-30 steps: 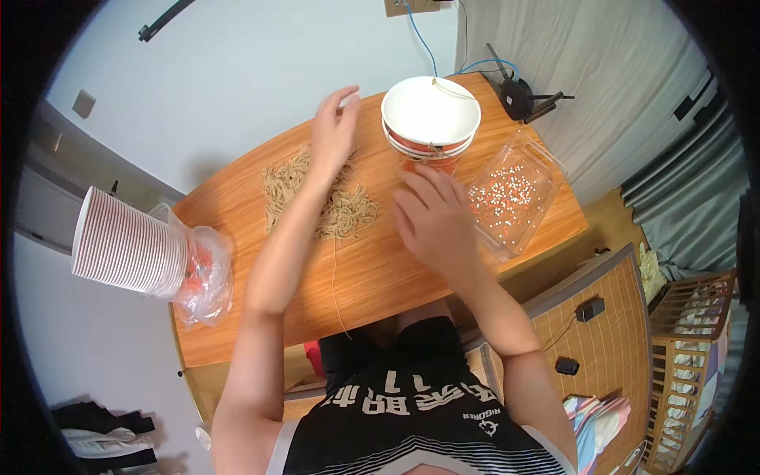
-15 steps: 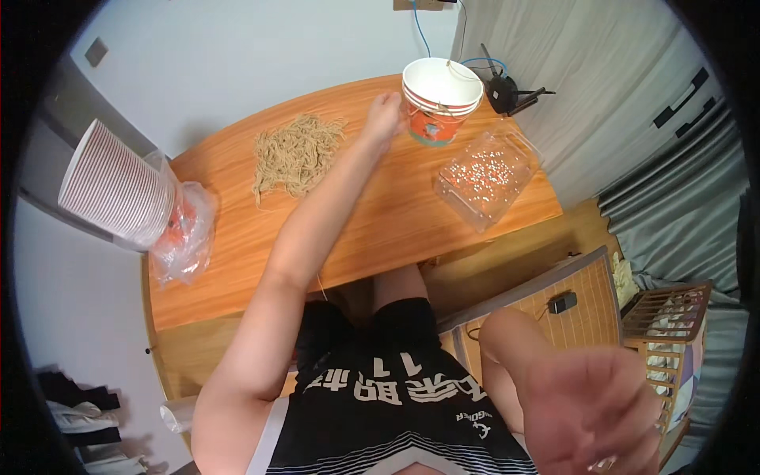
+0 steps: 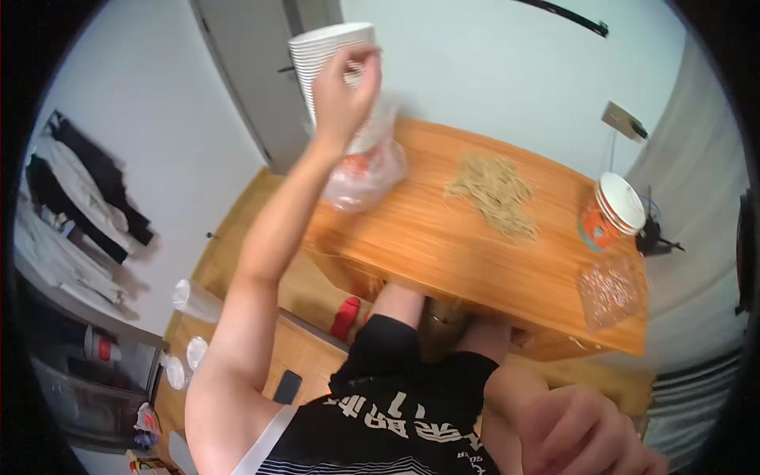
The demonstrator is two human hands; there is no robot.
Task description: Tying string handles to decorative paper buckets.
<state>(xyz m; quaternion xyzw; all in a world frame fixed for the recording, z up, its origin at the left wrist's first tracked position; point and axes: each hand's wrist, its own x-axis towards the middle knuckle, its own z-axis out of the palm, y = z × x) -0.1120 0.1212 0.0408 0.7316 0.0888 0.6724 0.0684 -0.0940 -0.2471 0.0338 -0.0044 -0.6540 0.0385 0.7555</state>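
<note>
My left hand [image 3: 348, 91] is raised at the far left, in front of a tall nested stack of white paper buckets [image 3: 310, 59]. Its thumb and forefinger curve near the stack's upper rim with a gap between them; blur hides whether they touch it. Clear plastic wrapping [image 3: 368, 178] with red print showing through surrounds the lower stack. Close to the camera at lower right, my right hand [image 3: 590, 435] has its fingers curled in, and their inner side is hidden. Several nested white-and-red buckets [image 3: 602, 222] stand at the table's right end.
A tangled heap of tan twine [image 3: 495, 194] lies mid-table [image 3: 412, 237]. A clear plastic box with small red and white pieces [image 3: 613, 291] sits by the right edge, near a black router [image 3: 653, 237]. A phone [image 3: 288, 387] and red slipper [image 3: 345, 318] lie below.
My left hand has left the buckets at the table's right end and swung left to the tall stack. The view has turned left. My right hand stays curled at lower right.
</note>
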